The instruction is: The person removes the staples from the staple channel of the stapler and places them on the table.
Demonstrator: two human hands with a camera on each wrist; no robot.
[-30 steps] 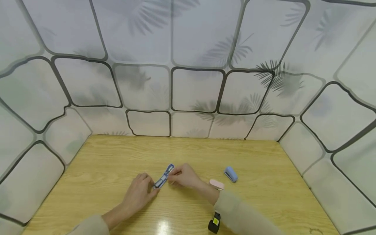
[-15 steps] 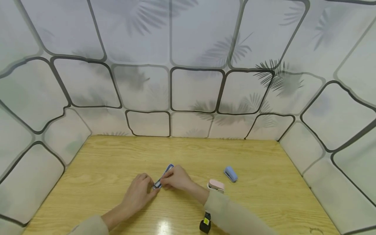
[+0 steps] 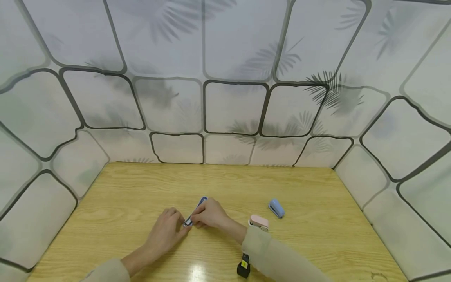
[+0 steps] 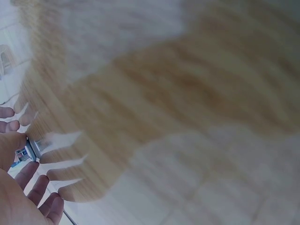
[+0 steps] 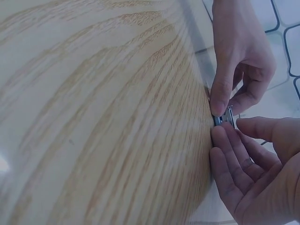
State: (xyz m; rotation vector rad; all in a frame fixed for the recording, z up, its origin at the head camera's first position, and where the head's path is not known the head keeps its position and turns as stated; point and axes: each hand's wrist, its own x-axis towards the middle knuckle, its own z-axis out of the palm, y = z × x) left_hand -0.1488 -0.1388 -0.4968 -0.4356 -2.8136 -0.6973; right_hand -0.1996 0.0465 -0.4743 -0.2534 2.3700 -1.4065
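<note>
The left hand (image 3: 165, 233) and right hand (image 3: 210, 214) pinch a blue stapler (image 3: 199, 205) on the bench (image 3: 141, 184). The head view shows a pink stapler (image 3: 259, 221) at its 3 o'clock; the right wrist view, shiny metal (image 5: 230, 116) instead.

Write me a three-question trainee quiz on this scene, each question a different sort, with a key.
1. True or false: the pink item lies closer to the right hand than the light blue item does.
2. Multiple choice: which thing do the right hand and the left hand both hold?
A) light blue item
B) pink item
C) stapler
3. Fill in: the label on the black object by the right sleeve is ____.

Key: 1. True; 2. C; 3. yellow.
</note>
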